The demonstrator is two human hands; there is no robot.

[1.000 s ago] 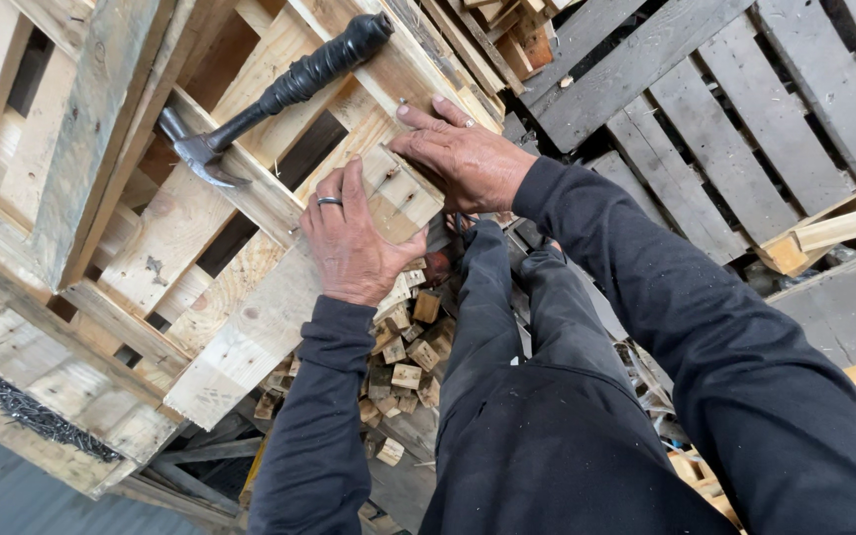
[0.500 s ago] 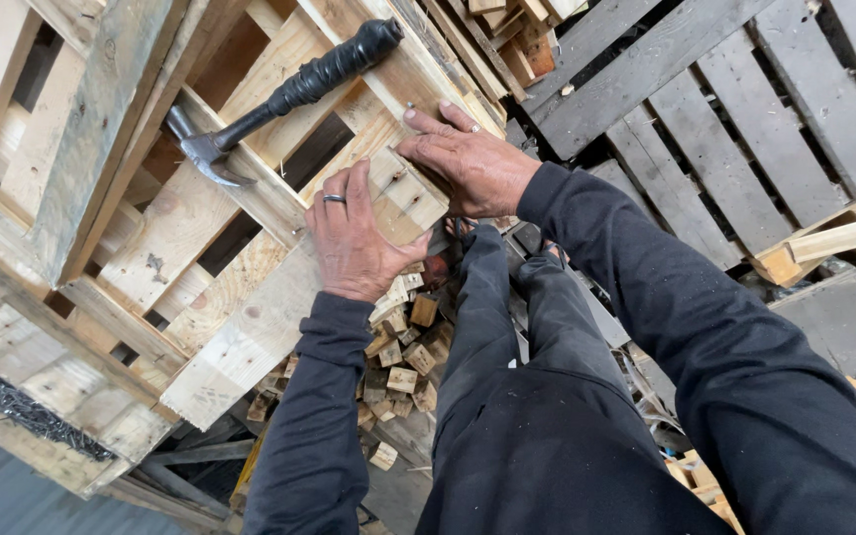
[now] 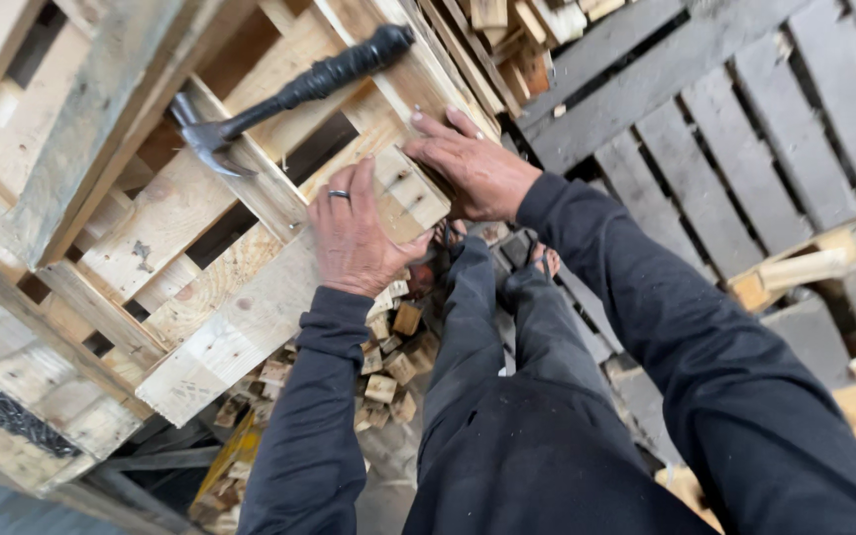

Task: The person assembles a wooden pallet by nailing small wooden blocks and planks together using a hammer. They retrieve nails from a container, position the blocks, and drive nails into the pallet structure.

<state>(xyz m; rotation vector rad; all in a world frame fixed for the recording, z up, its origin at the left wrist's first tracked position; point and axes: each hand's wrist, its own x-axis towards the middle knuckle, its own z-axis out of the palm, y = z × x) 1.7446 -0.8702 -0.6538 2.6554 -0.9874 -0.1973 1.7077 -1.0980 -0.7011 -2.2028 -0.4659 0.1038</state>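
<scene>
Stacked wooden pallets fill the view, grey ones (image 3: 745, 129) at right, pale pallet (image 3: 180, 238) at left w/ a black-handled hammer (image 3: 289, 94) lying on its slats. Left hand (image 3: 354, 238) is pressed flat on a small wood block (image 3: 408, 193) at the pallet's edge; right hand (image 3: 478, 168) cups the block's far side, fingers closed round it. Scrap wood offcuts (image 3: 383, 367) lie piled on the floor below, beside the person's legs.

Soft, even daylight falls from above, with no glare and only shallow shadows in the gaps of the wooden pallet (image 3: 200, 287). Hands and boards read sharp at center; wide-angle distortion bends the edges, and the near dark sleeves (image 3: 745, 396) soften slightly.
</scene>
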